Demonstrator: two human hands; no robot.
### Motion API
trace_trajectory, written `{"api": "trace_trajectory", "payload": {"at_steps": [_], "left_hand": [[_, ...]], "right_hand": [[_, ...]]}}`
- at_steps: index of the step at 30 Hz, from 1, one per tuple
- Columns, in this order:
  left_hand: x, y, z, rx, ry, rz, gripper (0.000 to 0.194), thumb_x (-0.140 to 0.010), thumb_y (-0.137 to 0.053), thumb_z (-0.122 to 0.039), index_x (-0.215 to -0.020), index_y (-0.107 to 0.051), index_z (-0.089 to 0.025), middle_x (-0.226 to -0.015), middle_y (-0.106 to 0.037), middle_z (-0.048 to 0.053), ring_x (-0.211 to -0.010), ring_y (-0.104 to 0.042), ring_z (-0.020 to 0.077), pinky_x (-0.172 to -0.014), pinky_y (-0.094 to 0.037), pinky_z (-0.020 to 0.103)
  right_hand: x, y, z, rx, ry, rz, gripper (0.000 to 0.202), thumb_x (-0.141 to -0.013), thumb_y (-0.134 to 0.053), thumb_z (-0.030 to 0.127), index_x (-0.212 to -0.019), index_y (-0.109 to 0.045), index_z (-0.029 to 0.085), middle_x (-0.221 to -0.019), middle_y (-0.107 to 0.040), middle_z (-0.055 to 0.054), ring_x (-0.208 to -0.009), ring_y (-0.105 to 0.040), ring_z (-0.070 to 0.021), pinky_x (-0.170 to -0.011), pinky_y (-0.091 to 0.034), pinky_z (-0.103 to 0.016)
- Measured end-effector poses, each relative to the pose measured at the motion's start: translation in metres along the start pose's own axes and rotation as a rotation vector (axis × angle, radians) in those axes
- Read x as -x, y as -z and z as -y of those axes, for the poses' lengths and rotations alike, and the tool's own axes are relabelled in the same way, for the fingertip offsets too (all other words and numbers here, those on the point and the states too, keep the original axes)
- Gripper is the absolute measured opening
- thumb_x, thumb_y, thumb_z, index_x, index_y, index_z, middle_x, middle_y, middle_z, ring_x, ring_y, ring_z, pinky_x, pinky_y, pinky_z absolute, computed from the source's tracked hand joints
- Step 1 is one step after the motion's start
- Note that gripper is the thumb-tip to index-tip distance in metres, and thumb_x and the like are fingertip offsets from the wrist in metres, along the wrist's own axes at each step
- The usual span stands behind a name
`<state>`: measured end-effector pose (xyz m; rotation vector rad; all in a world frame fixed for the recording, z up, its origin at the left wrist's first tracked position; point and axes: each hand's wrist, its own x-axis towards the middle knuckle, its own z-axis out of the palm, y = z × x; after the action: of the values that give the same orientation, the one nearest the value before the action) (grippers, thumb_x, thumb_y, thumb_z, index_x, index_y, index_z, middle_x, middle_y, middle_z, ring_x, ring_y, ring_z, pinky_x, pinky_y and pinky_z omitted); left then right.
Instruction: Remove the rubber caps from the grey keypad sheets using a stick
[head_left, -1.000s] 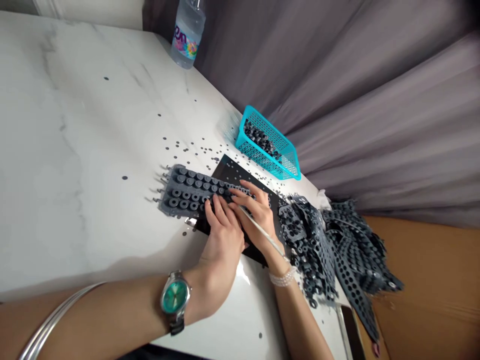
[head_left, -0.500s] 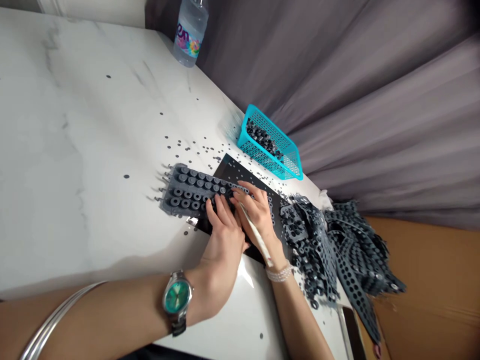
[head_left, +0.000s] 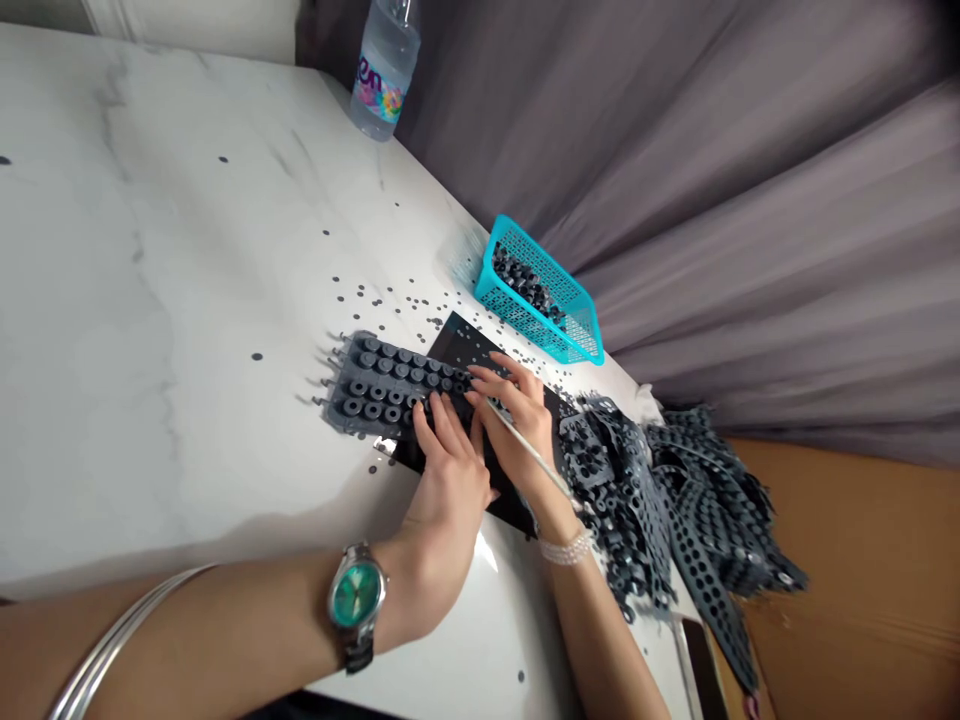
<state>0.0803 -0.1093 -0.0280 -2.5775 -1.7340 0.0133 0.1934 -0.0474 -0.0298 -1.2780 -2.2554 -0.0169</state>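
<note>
A dark grey moulded rubber sheet (head_left: 339, 396) with rows of round ring-shaped parts lies across a black mat (head_left: 455, 336). My left hand (head_left: 448, 485) presses its fingertips onto the near side of this sheet, steadying it, with the thumb by the near edge. Just right of it, my right hand (head_left: 523, 430) is closed around a slim pale stick-like tool (head_left: 541, 464). The tool's working tip is hidden by the fingers, over the sheet's rows. Part of the sheet's right end is covered by my right hand.
A turquoise basket (head_left: 541, 322) holding small black parts stands behind the mat. Sheets and loose black rings (head_left: 626, 500) are heaped at the right, near a phone (head_left: 701, 660). A water bottle (head_left: 385, 75) stands at the back. Small dark discs dot the white table (head_left: 180, 330).
My right hand has shifted slightly, its fingers a little more spread, and the pale tool has tilted further right. My left hand and the sheet stay nearly where they were.
</note>
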Motion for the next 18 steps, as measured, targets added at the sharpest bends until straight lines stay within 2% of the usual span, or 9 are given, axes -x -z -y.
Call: {"api": "trace_trajectory", "payload": {"at_steps": [4,9,14,18], "left_hand": [[-0.001,0.0,0.0,0.008,0.003,-0.011,0.063,-0.088,-0.056,-0.036,-0.133,-0.049,0.007,-0.134,-0.05,0.035,-0.126,-0.048,0.0453,-0.106,-0.035,0.061],[-0.003,0.003,0.001,0.076,0.027,0.048,0.07,-0.084,-0.06,-0.045,-0.134,-0.049,0.003,-0.137,-0.048,0.032,-0.129,-0.046,0.0428,-0.107,-0.035,0.058],[-0.003,0.003,0.001,0.162,0.058,0.023,0.068,-0.081,-0.065,-0.042,-0.132,-0.052,0.001,-0.137,-0.048,0.031,-0.13,-0.045,0.0424,-0.109,-0.032,0.058],[-0.002,0.005,0.002,0.224,0.072,-0.003,0.066,-0.08,-0.067,-0.038,-0.134,-0.051,-0.003,-0.138,-0.048,0.028,-0.131,-0.044,0.0413,-0.11,-0.031,0.058]], "right_hand": [[-0.007,-0.006,0.004,0.002,0.087,0.101,0.013,-0.094,-0.054,0.024,-0.101,-0.064,0.023,-0.118,-0.069,-0.005,-0.125,-0.052,-0.0237,-0.096,-0.044,-0.046],[-0.007,-0.01,0.001,-0.006,0.089,0.07,0.013,-0.094,-0.053,0.025,-0.101,-0.064,0.023,-0.115,-0.069,-0.005,-0.124,-0.053,-0.0234,-0.097,-0.043,-0.046],[-0.012,-0.009,0.003,0.047,0.136,0.129,0.014,-0.096,-0.05,0.024,-0.101,-0.064,0.023,-0.114,-0.07,-0.006,-0.123,-0.055,-0.0235,-0.095,-0.043,-0.045],[-0.017,-0.014,-0.002,0.096,0.16,0.09,0.016,-0.097,-0.047,0.021,-0.102,-0.062,0.023,-0.111,-0.071,-0.008,-0.12,-0.057,-0.0227,-0.093,-0.044,-0.043]]}}
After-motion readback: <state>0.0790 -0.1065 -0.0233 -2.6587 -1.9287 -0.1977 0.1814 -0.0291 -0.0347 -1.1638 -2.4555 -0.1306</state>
